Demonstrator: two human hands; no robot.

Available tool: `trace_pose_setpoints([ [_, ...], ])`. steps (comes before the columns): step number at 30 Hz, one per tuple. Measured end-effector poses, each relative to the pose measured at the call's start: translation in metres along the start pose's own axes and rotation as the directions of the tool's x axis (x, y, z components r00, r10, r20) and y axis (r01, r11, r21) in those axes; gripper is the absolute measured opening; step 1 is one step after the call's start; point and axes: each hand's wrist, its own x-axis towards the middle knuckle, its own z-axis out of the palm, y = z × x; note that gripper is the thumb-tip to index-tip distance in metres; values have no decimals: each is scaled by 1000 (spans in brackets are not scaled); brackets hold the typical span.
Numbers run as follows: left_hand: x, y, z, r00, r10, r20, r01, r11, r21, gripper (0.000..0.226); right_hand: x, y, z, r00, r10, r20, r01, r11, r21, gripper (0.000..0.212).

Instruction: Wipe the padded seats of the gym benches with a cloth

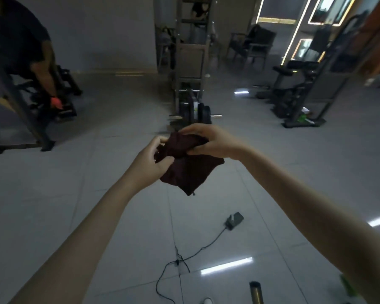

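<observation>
A dark maroon cloth [188,172] hangs bunched in mid-air in front of me, above the tiled floor. My left hand [150,160] pinches its left side with thumb and curled fingers. My right hand [208,140] grips its top from the right, fingers curled over the fabric. A black padded bench [294,68] with a dark frame stands far off at the right. Another dark bench [62,84] is at the far left, partly hidden by a person.
A person in dark clothes [20,40] bends over the left bench, holding something orange. A weight machine with plates [194,106] stands straight ahead. On the floor near me lie a charger with a black cable [234,220], a metal cylinder [256,291] and a green item [349,288].
</observation>
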Motion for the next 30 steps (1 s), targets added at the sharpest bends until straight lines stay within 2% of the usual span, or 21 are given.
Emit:
trace_pose_setpoints([
  [5, 21, 3, 57, 981, 7, 196, 6, 998, -66, 31, -48, 47, -25, 988, 138, -69, -134, 990, 54, 55],
  [13, 72, 20, 165, 898, 41, 438, 6, 995, -104, 35, -116, 126, -81, 919, 355, -171, -347, 935, 73, 55],
  [24, 126, 65, 247, 851, 112, 513, -2, 978, -210, 31, -153, 153, -152, 828, 435, -354, -444, 894, 58, 50],
  [30, 146, 69, 277, 778, 142, 612, 12, 971, -241, 29, -160, 158, -163, 768, 483, -421, -518, 855, 35, 44],
])
